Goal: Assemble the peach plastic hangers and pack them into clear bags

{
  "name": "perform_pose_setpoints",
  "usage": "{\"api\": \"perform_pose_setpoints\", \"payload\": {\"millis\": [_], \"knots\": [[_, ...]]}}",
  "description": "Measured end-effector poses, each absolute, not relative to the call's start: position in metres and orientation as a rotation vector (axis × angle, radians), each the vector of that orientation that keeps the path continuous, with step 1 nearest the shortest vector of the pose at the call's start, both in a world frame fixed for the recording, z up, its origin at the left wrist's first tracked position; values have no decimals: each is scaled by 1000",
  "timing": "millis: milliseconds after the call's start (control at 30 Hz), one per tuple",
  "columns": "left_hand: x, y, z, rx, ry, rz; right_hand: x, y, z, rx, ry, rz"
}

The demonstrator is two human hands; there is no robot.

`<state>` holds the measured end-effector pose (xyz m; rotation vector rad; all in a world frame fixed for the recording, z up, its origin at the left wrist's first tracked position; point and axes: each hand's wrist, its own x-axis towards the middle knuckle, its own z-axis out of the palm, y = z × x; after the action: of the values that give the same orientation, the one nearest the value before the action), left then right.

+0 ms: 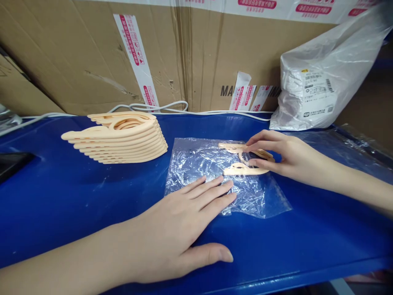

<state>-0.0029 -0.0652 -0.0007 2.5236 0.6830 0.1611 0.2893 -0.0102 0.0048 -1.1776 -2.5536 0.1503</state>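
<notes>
My left hand [181, 223] lies flat and open, its fingertips pressing on the near edge of a clear plastic bag [199, 164] spread on the blue table [76, 205]. My right hand [285, 155] pinches a peach-coloured plastic hanger piece [242, 169] at the bag's right side; the piece looks partly inside the bag's mouth. A stack of several matching peach pieces [119, 137] stands to the left of the bag.
Big cardboard boxes [196, 57] wall off the back. A white plastic parcel bag [319, 82] leans at the back right. A white cable [172, 108] runs along the rear edge. A dark object [12, 162] sits at the far left. More clear film [331, 143] lies at right.
</notes>
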Motion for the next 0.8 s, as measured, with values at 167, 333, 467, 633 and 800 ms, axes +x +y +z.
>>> {"api": "perform_pose_setpoints", "payload": {"millis": [167,333,467,633,800], "knots": [[-2,-64,-1,2510,700,134,289,-14,2,-1235,-2505,251],[-3,-65,-2,2533,681,129,284,-14,-6,-1226,-2410,291],[-3,-66,0,2653,748,190,277,-18,-11,-1279,-2380,359],[5,-51,-2,2700,767,237,273,-24,-10,-1192,-2451,328],[11,-39,-7,2687,745,260,283,-26,-9,-1078,-2571,280]]}}
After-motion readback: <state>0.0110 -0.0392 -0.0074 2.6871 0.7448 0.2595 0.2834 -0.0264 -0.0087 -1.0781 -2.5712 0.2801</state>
